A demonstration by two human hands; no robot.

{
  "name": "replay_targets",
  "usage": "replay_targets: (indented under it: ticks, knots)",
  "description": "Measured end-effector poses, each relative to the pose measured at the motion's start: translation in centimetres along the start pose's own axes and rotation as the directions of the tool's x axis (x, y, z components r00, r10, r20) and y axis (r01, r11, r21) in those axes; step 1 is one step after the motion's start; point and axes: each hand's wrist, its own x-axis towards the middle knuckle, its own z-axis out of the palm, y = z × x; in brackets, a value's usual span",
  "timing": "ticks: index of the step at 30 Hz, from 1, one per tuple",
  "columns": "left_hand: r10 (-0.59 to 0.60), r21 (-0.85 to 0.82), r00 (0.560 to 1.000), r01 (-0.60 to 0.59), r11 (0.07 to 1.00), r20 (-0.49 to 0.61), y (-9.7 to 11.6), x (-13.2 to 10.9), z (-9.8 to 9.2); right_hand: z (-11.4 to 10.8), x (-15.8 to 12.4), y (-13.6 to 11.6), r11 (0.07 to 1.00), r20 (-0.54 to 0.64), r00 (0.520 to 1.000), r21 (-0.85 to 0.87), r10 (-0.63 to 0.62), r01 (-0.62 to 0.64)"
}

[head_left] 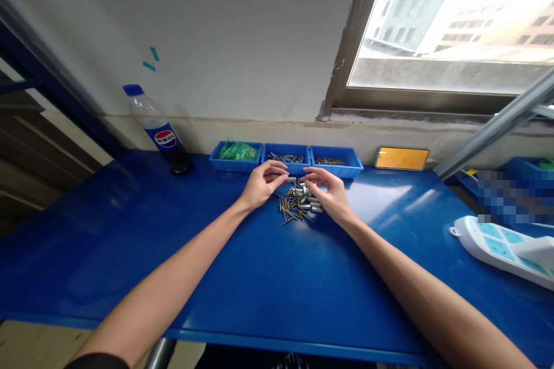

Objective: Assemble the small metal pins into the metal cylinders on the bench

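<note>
Left hand (261,183) pinches grey sleeve (291,179) — right hand (329,191) curled beside it, grip unclear to me. Pin pile (298,204) just beneath.

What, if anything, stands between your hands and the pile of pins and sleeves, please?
Nothing visible does: the left hand and right hand sit right at the pile on the blue table.

Both forearms bare along their full visible length. Left hand (261,185) and right hand (329,195) uncovered. Dark sleeve edge (97,361) noted on left arm, at the lower limit of view.
</note>
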Motion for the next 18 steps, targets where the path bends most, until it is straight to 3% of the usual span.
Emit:
replay_targets:
  ticks: [5, 15, 18]
  knots:
    - [-0.024, -0.064, 0.999, 0.027, 0.998, 0.044, 0.9, -0.3, 0.5, 0.2, -0.1, -0.4, 0.996, 0.080, 0.995, -0.061, -0.055, 0.060]
    - [-0.015, 0.042, 0.996, 0.012, 0.999, 0.085, 1.0, -0.5, 0.7, 0.3, 0.0, -0.1, 0.992, 0.124, 0.991, 0.103, 0.054, -0.067]
    - [-0.009, 0.165, 0.993, -0.011, 0.986, 0.118, 1.6, -0.5, 0.1, 0.3, 0.2, 0.4, 0.980, 0.108, 0.991, 0.171, 0.083, -0.101]
